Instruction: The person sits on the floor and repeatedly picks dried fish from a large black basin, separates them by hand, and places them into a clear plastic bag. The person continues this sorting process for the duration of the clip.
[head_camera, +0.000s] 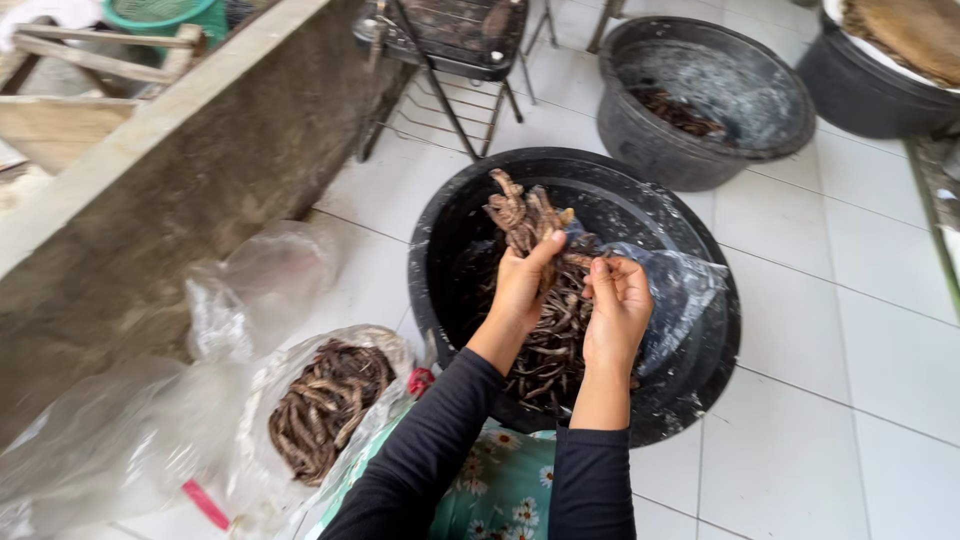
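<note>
Head view, looking down past two black sleeves and a green floral cloth (500, 490) at the bottom edge of the frame. The left hand (520, 285) is closed around a bunch of dried brown pods (522, 215), fingers wrapped and thumb raised along the stems, so that the bunch stands up out of the fist. The right hand (618, 305) is just beside it, fingers curled and pinching a few pods at the edge of a clear plastic bag (680, 290) that lies inside the tub. Both hands hover over a big black tub (700, 390) set on the white tiled floor (830, 330); more of the same pods lie heaped in the tub under the wrists.

To the person's left, on the floor, an open clear plastic sack (330, 400) holds another pile of brown pods, and crumpled empty plastic bags (260, 280) lie beside and behind it, against a rough concrete wall (200, 180).

Farther off, beyond the tub, a second black basin (760, 100) sits on the tiles with a small dark clump of pods at its bottom. A dark metal rack on legs (450, 60) stands to its left, and a third dark tub (860, 90) is cut off by the top right corner. A green basket (170, 15) shows above the wall.
</note>
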